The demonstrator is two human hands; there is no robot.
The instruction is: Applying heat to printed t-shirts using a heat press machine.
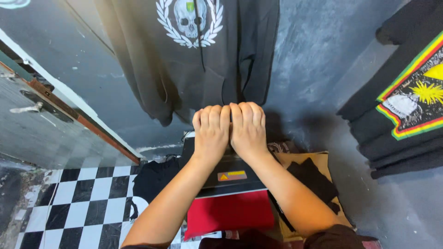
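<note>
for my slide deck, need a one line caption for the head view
Left hand and right hand pressed side by side on a black heat press above a red cloth.

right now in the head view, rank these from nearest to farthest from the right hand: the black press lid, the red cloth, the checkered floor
1. Black press lid: directly under the right hand, which rests on its far edge.
2. Red cloth: below the lid, toward the person.
3. Checkered floor: far off at lower left, beyond the left hand.
</note>
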